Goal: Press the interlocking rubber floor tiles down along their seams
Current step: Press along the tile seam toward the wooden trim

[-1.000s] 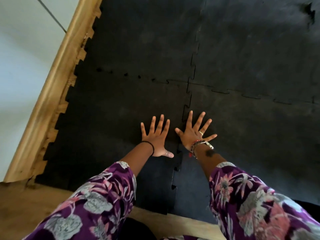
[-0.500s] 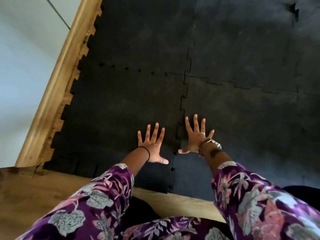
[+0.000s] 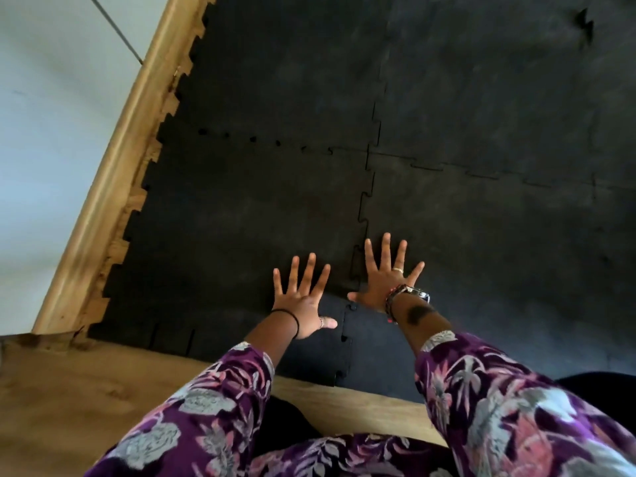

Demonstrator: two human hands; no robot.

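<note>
I see my left hand [image 3: 303, 301] flat on the rubber tiles [image 3: 261, 208], palm down, all fingers spread wide and holding nothing. My right hand [image 3: 387, 277] lies the same way just beside it, fingers fanned, empty, a ring on one finger and a watch [image 3: 418, 293] with bead bracelets at the wrist. A thin black band [image 3: 287, 315] circles the left wrist. Against half a second ago, both hands sit in much the same spot on the mat; the right fingers have splayed further apart, and its thumb still reaches toward the left hand.

Between the two hands runs the toothed seam [image 3: 361, 215], passing up beyond the fingertips to a crossing where four tiles meet. Below the thumbs the seam continues toward me, with a lighter grey patch of tile on either side of it. Purple flowered sleeves [image 3: 516, 407] cover both forearms. Left of the left hand the tile's jagged edge meets a wooden skirting board [image 3: 113, 173] and a pale wall [image 3: 44, 132]; nearer me, bare wooden floor [image 3: 69, 390] shows.
</note>
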